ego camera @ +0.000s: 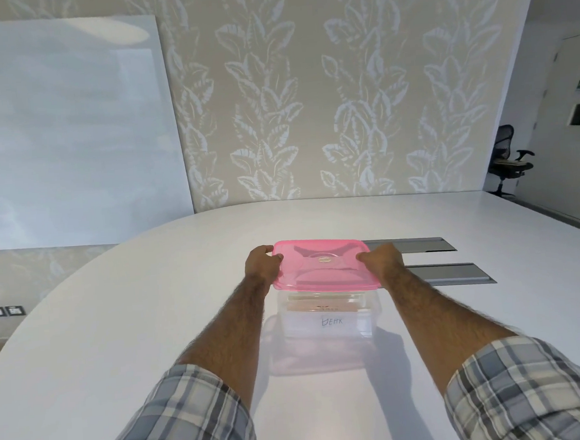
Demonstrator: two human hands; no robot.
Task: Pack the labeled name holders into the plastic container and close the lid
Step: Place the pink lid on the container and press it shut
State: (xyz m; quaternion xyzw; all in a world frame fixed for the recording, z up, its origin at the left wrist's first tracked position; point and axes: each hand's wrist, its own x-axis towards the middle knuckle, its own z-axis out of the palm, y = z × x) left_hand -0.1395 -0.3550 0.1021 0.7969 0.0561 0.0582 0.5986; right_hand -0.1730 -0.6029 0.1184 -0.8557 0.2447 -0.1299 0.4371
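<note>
A clear plastic container [327, 330] stands on the white table in front of me. Inside it lie name holders [330, 321]; the front one bears a handwritten label. A translucent pink lid [322, 265] sits over the container's top, tilted slightly, its near edge above the rim. My left hand [262, 264] grips the lid's left edge. My right hand [384, 259] grips its right edge, thumb on top.
The white oval table [152, 325] stretches away to a leaf-patterned wall. Two grey metal cable hatches [450, 274] are set in the tabletop right of the container. A whiteboard leans at the left, and a black office chair [507, 160] stands at the far right.
</note>
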